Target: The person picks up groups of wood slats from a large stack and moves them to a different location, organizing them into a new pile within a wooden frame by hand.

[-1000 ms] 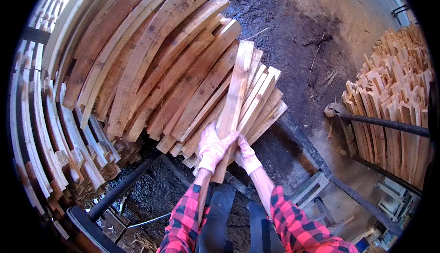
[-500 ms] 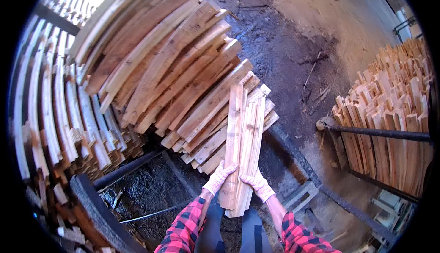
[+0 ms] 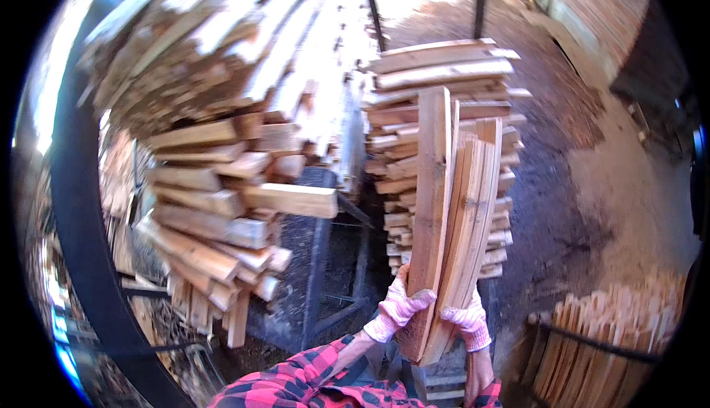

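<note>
A bundle of several long sawn wooden boards [image 3: 467, 216] is held upright and slightly fanned in front of me. My left hand [image 3: 401, 306], in a pale pinkish glove, grips the lower left side, with the thumb across the leftmost board [image 3: 431, 208]. Around the lower right side closes my right hand [image 3: 469, 318], gloved alike. The fingers of both hands are partly hidden by the wood. Just beyond the bundle, a stack of boards [image 3: 414, 78] lies crosswise, partly covered by what I hold.
On the left, short board ends [image 3: 200, 216] jut from a pile beside a dark metal post [image 3: 85, 193]. Blurred long boards [image 3: 274, 45] fill the upper left. An upright pile of slats [image 3: 606, 334] stands in a frame at lower right. A brick wall [image 3: 595, 19] rises at upper right.
My view has swung left, bringing the post and the left pile into sight. The boards, now lifted off the stack, stand more upright, still in both hands.
</note>
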Demonstrator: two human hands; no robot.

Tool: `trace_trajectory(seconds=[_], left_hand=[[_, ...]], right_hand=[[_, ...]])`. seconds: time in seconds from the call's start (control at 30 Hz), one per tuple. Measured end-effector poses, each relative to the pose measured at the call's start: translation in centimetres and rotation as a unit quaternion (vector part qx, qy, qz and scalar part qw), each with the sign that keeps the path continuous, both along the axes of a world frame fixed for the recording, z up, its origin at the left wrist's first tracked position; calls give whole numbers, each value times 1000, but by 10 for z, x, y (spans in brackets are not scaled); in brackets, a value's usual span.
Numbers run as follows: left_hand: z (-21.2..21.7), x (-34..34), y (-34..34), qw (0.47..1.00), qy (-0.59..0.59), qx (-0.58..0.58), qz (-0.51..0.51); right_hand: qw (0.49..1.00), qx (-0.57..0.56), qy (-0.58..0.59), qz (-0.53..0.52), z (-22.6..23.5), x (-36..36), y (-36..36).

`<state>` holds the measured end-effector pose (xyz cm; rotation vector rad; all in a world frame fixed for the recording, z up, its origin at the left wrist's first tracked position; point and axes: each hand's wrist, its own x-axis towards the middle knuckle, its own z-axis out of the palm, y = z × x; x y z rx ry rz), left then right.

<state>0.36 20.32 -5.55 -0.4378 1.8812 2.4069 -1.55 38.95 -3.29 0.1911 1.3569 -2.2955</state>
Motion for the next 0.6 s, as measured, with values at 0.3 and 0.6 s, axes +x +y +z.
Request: trace_trajectory(seconds=[0.3, 0.6], left_hand=[[185, 74, -97, 925, 149, -55, 346], [236, 29, -386, 771, -45, -407, 488]], right_hand=[[901, -19, 249, 355, 227, -54, -155], [614, 342, 614, 359, 300, -82, -385]])
